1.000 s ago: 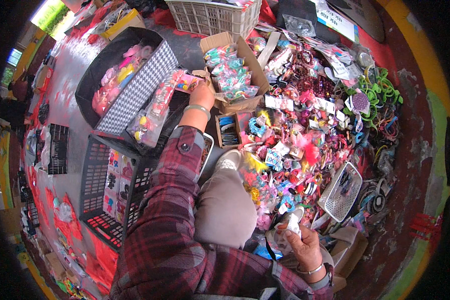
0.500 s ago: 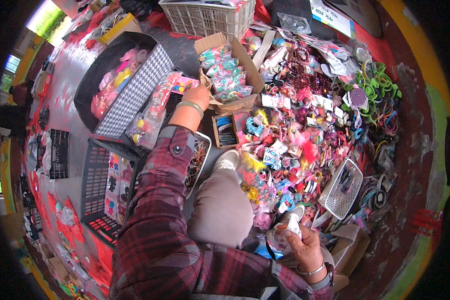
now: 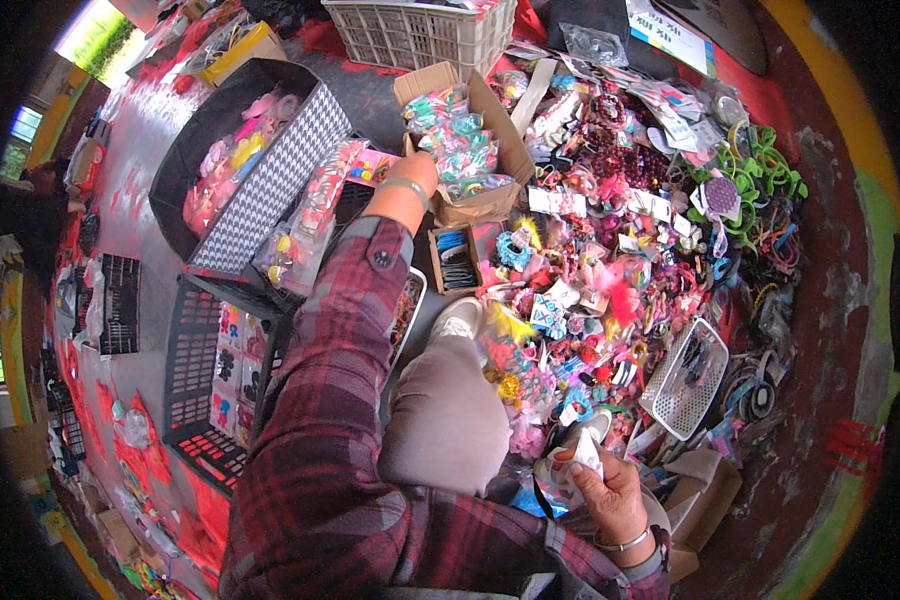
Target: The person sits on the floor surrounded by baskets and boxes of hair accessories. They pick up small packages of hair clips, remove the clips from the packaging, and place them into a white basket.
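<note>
My left hand [image 3: 418, 177] reaches forward to the near left side of an open cardboard box [image 3: 510, 150]. Small clear packets [image 3: 454, 135] with green, pink and red contents fill that box. The fingers are turned away from view, so whether they grip anything is hidden. Low on the right, my right hand [image 3: 615, 500] is closed, with a small white card-like piece [image 3: 587, 452] pinched between thumb and fingers. A clear plastic bag [image 3: 560, 480] lies beside that hand.
A large heap of hair accessories [image 3: 570, 290] covers the floor on the right, with a white basket [image 3: 685, 385] on it. Left of me are a houndstooth-sided bin [image 3: 285, 170] and a black crate [image 3: 195, 380]. A small box [image 3: 455, 260] stands before my foot.
My left hand has moved right and slightly forward, closer against the cardboard box and its packets. My right hand keeps its hold on the white piece with little movement.
</note>
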Demonstrator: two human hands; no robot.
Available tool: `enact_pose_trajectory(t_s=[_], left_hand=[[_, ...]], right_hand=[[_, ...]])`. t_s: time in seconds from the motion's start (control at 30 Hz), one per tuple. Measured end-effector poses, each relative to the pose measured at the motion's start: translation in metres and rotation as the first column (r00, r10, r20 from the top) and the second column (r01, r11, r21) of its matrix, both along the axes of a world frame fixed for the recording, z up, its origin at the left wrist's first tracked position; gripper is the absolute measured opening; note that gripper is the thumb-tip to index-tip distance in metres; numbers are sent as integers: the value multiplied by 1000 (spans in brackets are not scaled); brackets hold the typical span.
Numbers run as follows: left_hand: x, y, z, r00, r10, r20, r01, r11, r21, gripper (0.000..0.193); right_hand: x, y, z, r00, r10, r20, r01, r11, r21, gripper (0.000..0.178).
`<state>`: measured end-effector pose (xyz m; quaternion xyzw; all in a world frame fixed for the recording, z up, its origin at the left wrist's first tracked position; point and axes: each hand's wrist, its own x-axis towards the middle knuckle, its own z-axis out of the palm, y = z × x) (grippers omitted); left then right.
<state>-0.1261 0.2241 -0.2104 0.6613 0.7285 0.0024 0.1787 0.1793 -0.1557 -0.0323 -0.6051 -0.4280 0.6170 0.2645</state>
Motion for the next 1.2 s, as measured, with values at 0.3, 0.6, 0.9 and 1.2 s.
enact_pose_trajectory(t_s=[0.3,0.6,0.9,1.2], left_hand=[[-8,52,-27,971,230,62,-227,973,-44,38],[-13,19,-24,944,319,86,-326,942,80,56],[-13,38,-35,885,437,160,-432,900,-67,48],[-14,89,-72,919,-221,-327,98,930,-354,41]], right_hand=[[-5,11,12,1000,4,-23,-6,997,-80,20],[-1,8,8,998,-42,-57,35,993,-114,19],[3,12,4,998,23,-57,-27,998,-62,19],[5,17,-2,996,-42,-78,27,984,-177,20]])
